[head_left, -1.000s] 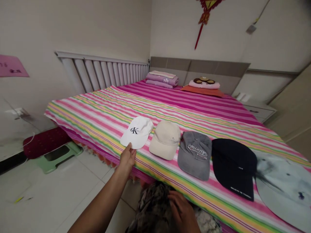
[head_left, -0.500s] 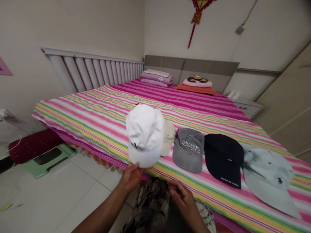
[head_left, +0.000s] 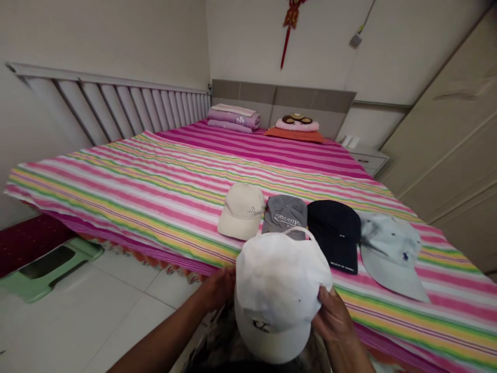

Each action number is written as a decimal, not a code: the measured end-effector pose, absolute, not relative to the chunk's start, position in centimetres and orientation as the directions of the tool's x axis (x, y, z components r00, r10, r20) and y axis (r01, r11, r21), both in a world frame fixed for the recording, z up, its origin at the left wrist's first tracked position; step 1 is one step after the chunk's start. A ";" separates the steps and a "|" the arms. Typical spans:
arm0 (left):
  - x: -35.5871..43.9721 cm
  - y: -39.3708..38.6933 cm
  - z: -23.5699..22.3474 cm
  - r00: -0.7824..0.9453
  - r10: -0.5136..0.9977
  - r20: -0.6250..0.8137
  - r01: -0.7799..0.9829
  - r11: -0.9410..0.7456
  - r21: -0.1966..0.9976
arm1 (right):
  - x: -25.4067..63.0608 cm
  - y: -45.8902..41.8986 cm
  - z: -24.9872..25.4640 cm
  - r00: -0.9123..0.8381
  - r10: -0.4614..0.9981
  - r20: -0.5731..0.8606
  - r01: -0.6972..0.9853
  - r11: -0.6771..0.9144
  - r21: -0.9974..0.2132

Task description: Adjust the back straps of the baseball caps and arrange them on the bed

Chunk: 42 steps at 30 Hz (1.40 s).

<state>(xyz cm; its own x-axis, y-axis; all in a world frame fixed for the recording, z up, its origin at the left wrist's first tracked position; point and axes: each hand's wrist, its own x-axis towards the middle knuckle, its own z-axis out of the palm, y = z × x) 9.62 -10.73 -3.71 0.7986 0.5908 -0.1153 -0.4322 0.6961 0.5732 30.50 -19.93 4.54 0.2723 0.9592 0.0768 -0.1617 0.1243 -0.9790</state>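
I hold a white baseball cap point(head_left: 277, 295) up in front of me with both hands, its crown facing me and a dark logo near the lower edge. My left hand point(head_left: 219, 289) grips its left side, and my right hand point(head_left: 332, 316) grips its right side. Beyond it, on a striped bedspread point(head_left: 116, 207), lie a beige cap point(head_left: 241, 211), a grey cap point(head_left: 280, 213), a navy cap point(head_left: 334, 234) and a pale blue cap point(head_left: 390, 254) in a row. The white cap hides the grey cap's lower part.
Folded lilac bedding point(head_left: 233, 118) and a pink cushion point(head_left: 297, 123) lie at the headboard point(head_left: 283, 96). A white radiator point(head_left: 108, 106) runs along the left wall. A green step stool point(head_left: 48, 272) stands on the tiled floor, and wardrobe doors point(head_left: 446, 145) stand at right.
The white cap has left the bed, risen into my view and passed from my left hand alone into both hands. The view has swung, shifting the room and the other caps leftward.
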 end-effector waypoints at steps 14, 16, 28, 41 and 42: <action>12.8 -8.9 3.0 0.835 0.543 -0.082 -0.326 0.611 0.721 | 35.5 -24.1 1.6 0.081 0.986 -0.149 -0.266 -0.123 -0.956; 12.9 -9.4 3.4 0.867 0.488 -0.104 -0.251 0.607 0.754 | 35.3 -24.2 3.1 0.093 0.986 -0.141 -0.254 -0.113 -0.960; 15.1 -10.6 8.5 0.880 0.451 -0.151 -0.013 0.340 0.940 | 34.9 -25.4 5.5 -0.119 0.984 0.133 -0.440 0.068 -0.895; 16.1 -12.5 9.8 0.842 0.533 0.078 -0.067 -0.039 0.997 | 34.4 -25.5 9.4 -0.024 0.992 0.123 -0.433 0.100 -0.896; 16.1 -12.5 9.7 0.837 0.533 0.121 -0.092 -0.082 0.992 | 34.5 -25.4 9.7 -0.024 0.992 0.127 -0.425 0.105 -0.899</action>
<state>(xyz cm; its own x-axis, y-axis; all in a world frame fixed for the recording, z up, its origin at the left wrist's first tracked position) 16.09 -12.46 9.67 0.8371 0.5334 0.1214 -0.0916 -0.0822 0.9924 34.49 -25.36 9.68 -0.0237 0.9916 0.1273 -0.4253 0.1052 -0.8989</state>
